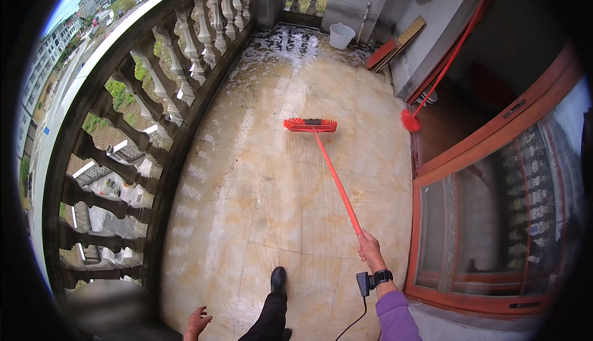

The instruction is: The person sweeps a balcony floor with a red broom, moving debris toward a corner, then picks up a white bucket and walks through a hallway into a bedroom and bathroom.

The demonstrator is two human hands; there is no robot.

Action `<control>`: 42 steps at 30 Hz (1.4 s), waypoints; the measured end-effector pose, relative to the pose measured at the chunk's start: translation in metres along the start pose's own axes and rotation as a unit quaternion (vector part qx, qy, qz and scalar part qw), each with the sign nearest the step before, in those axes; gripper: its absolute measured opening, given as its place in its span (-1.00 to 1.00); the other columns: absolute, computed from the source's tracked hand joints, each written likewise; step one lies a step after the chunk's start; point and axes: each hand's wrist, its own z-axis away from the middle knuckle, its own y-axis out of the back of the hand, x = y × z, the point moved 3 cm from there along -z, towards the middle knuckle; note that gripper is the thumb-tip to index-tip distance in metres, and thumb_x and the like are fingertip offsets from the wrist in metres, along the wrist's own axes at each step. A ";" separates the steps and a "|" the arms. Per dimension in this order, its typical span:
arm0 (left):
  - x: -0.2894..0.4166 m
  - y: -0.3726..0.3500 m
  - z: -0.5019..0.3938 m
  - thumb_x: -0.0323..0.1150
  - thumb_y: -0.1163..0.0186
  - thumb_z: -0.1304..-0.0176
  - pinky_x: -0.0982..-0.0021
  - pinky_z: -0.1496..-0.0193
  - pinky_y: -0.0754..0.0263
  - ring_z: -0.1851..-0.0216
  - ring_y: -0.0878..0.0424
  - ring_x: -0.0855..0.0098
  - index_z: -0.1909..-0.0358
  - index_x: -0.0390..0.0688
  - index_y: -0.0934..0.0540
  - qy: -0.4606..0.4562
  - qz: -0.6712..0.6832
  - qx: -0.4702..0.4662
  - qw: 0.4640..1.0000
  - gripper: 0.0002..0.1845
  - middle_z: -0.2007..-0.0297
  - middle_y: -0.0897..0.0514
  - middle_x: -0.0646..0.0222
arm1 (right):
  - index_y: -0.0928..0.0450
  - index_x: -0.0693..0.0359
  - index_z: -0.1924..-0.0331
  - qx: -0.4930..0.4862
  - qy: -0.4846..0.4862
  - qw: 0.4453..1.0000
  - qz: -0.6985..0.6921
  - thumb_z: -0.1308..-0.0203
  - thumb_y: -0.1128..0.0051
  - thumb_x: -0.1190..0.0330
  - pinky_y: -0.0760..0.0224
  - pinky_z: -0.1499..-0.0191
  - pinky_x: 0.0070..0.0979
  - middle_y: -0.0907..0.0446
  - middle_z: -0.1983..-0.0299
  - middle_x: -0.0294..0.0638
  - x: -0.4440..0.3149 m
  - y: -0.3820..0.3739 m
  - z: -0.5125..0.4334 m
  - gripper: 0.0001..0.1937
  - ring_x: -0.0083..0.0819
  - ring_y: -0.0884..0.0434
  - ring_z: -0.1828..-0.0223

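My right hand (369, 250) grips the upper end of the red pole (336, 176) of a floor scrub brush. The wide red brush head (310, 125) is ahead of me, its red and black bristles turned away from me. Below it lies the wet, tan tiled floor (296, 202) of a balcony, streaked with water. Low in the picture, my left hand (198, 321) hangs over the tiles with its fingers slightly bent and holds nothing. A strap with a small black device (366, 283) sits on my right wrist.
A stone balustrade (153, 86) runs along the left. At the far end, a white bucket (342, 36) stands near foamy dark water (282, 44). Boards (396, 44) lean on the right wall. A red-headed brush (410, 121) leans at the doorway, beside a red-framed glass door (486, 220).
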 end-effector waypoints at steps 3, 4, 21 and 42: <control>0.044 -0.020 -0.018 -0.31 -0.27 0.09 0.43 0.32 -0.51 0.41 -0.62 0.39 -0.07 -0.27 -0.36 -0.005 0.006 -0.039 0.999 -0.38 0.21 -0.58 0.07 | -0.28 -0.04 -0.16 0.028 -0.047 0.998 -0.018 -0.20 0.06 0.19 -0.03 0.80 -0.74 -0.26 0.72 -0.42 0.088 0.028 0.103 -0.58 -0.72 -0.19 0.81; 0.051 -0.025 -0.022 -0.31 -0.27 0.10 0.43 0.32 -0.51 0.42 -0.62 0.39 -0.06 -0.27 -0.37 -0.003 0.012 -0.060 0.998 -0.38 0.22 -0.59 0.08 | -0.32 0.02 -0.11 0.064 -0.064 0.996 0.016 -0.20 0.06 0.18 -0.05 0.78 -0.70 -0.26 0.73 -0.42 0.119 0.040 0.143 -0.61 -0.69 -0.21 0.80; 0.052 -0.101 -0.040 -0.37 -0.20 0.00 0.47 0.53 -0.47 0.55 -0.57 0.45 -0.10 -0.28 -0.32 0.018 0.040 -0.019 0.999 -0.43 0.42 -0.62 0.17 | -0.49 0.06 0.06 0.049 -0.014 0.989 0.135 -0.20 0.05 0.17 -0.10 0.76 -0.64 -0.34 0.72 -0.42 0.029 0.181 0.116 -0.71 -0.63 -0.25 0.79; 0.168 -0.223 -0.045 -0.30 -0.23 0.00 0.44 0.46 -0.48 0.53 -0.57 0.44 -0.09 -0.20 -0.36 0.015 -0.051 -0.057 0.997 -0.43 0.48 -0.62 0.21 | -0.42 0.04 0.23 -0.019 -0.187 0.981 0.052 -0.23 0.15 0.16 -0.05 0.84 -0.65 -0.32 0.73 -0.41 0.091 0.222 0.122 -0.80 -0.63 -0.22 0.84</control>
